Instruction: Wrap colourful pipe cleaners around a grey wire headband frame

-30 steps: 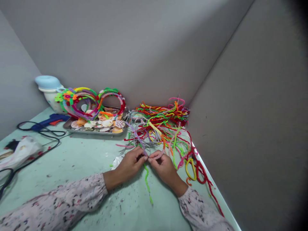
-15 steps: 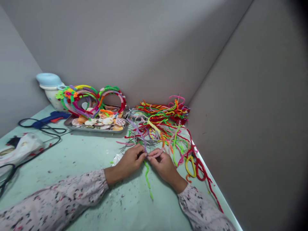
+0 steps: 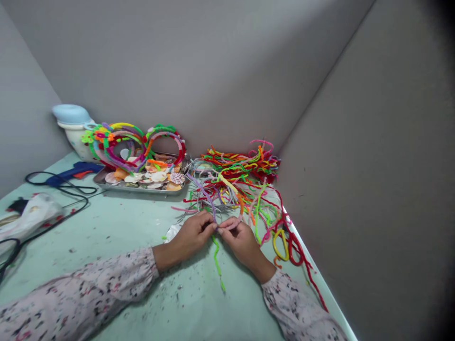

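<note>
Lilac pipe cleaner (image 3: 205,198) clamped in L hand (image 3: 190,240) grip, pink stem (image 3: 230,224) in R hand (image 3: 242,245) grip, hands just apart

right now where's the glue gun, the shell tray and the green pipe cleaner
glue gun (image 3: 67,174), head view, on its blue body
shell tray (image 3: 142,190), head view, on its front metal rim
green pipe cleaner (image 3: 215,258), head view, on the strand hanging below the hands

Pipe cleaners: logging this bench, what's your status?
Left hand pinching lilac pipe cleaner; right hand pinching pink pipe cleaner; pile of pipe cleaners just beyond.
</note>
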Demonstrator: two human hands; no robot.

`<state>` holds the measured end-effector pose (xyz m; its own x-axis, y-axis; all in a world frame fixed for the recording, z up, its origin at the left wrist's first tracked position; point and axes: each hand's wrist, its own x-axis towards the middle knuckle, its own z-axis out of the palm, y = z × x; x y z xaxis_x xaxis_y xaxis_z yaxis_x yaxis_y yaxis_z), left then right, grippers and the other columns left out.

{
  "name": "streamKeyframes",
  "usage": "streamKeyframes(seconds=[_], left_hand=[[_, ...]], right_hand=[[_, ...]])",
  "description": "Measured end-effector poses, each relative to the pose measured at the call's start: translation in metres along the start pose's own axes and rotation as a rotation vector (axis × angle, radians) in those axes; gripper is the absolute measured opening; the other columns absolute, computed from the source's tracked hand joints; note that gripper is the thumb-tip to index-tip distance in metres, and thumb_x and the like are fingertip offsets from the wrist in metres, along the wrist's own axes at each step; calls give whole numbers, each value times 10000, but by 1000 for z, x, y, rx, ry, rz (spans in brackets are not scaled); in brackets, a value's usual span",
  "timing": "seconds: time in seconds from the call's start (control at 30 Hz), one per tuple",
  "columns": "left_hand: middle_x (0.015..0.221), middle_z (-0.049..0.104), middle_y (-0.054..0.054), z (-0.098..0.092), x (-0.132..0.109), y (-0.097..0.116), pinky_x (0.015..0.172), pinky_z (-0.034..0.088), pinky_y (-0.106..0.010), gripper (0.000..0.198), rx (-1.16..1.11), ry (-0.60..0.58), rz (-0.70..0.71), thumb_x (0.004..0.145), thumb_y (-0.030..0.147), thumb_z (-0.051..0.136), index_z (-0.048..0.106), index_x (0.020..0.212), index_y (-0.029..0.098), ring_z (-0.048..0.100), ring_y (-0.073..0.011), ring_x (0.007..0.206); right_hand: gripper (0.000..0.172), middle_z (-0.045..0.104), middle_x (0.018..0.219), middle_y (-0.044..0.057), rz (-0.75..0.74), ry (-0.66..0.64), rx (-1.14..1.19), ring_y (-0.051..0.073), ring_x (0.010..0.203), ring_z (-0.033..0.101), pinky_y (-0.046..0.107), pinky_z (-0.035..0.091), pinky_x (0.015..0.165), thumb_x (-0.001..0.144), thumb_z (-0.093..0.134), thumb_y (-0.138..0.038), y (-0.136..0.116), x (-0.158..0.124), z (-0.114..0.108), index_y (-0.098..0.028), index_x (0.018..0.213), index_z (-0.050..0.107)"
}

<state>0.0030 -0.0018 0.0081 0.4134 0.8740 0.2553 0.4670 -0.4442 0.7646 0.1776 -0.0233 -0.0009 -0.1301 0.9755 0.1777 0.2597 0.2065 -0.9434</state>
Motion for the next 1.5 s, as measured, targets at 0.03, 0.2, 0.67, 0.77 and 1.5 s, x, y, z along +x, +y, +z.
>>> streamKeyframes(seconds=[0.03,0.2,0.67,0.77,1.5], left_hand=[[715,509,3,0,0,0,638,355,-270,189,4,-2,1,881,243,471,501,706,179,489,-154,704],[717,510,-5,2,1,-3,635,349,-274,177,44,-18,12,875,224,458,505,710,181,489,-161,708],[807,553,5,2,-6,4,611,384,-257,137,-116,20,-64,865,243,518,508,988,185,505,-132,661],[796,542,13,6,-5,-1,608,387,-250,114,-138,69,-67,842,233,557,483,917,188,500,-124,652],[856,665,-15,3,-1,-7,762,450,-272,102,-68,135,161,838,127,620,688,878,192,578,-141,830]], right_hand=[[93,655,800,29,-5,-3,2,163,745,600,279,473,699,803,636,-275,0,0,0,-185,817,653],[83,645,782,24,-43,-23,-13,162,735,600,276,474,696,804,631,-270,-1,-2,1,-189,809,647],[129,590,696,-6,117,5,201,142,647,539,268,432,618,752,665,-297,-4,5,-6,-179,771,618],[133,574,655,-13,159,-13,247,141,626,527,272,422,614,752,654,-304,-7,5,-7,-178,762,611],[172,590,694,-3,180,-49,236,150,660,532,294,401,647,759,657,-329,-6,6,-10,-168,803,615]])
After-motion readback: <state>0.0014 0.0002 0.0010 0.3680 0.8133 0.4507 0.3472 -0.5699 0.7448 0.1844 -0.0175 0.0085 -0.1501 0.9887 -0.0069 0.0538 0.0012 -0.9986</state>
